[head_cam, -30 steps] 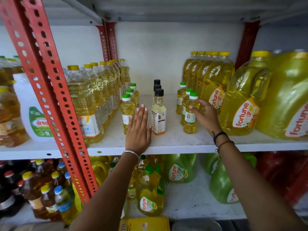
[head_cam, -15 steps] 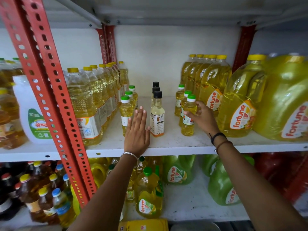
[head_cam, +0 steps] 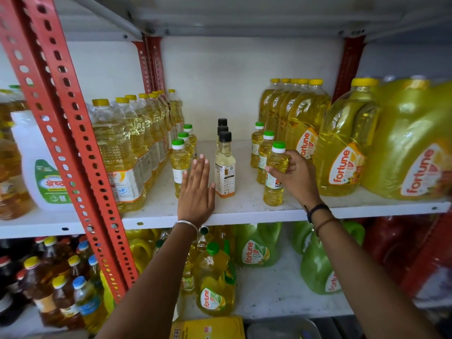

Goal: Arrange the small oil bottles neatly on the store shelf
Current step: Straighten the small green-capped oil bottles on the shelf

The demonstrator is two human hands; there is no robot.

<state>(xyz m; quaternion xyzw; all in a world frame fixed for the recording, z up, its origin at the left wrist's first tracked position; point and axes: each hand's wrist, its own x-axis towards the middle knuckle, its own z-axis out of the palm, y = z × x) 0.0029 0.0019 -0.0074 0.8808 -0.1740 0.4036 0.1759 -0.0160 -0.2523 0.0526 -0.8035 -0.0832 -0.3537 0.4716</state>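
Fingers (head_cam: 274,172) of the right hand (head_cam: 297,178) wrapped round the front green-capped bottle (head_cam: 275,176) of the right row, thumb across its label; the bottle stands upright on the shelf (head_cam: 244,211). Fingers (head_cam: 200,165) of the left hand (head_cam: 197,192) straight and together, palm flat on the shelf, gripping nothing; thumb just beside the base of the black-capped bottle (head_cam: 225,165).

Shelf: white board on a red perforated upright (head_cam: 73,143).
Large Fortune jugs (head_cam: 401,143), yellow caps, fill the right end.
Tall Fortune bottles (head_cam: 305,118), yellow caps, in a row running to the back wall, just right of the held bottle.
Clear litre bottles (head_cam: 127,152), yellow caps, in a packed row at left beside the upright.

Small bottles, three columns front to back in the middle gap:
- left column (head_cam: 181,165): three green caps, upright, close to the litre row; the front one just beside the left hand's fingertips.
- centre: three black caps in line, front one labelled white and orange.
- right column (head_cam: 263,152): three green caps, the held one foremost and slightly offset to the right of the two behind.

Wrists: silver bangle (head_cam: 186,225) on the left, dark bands (head_cam: 318,212) on the right.
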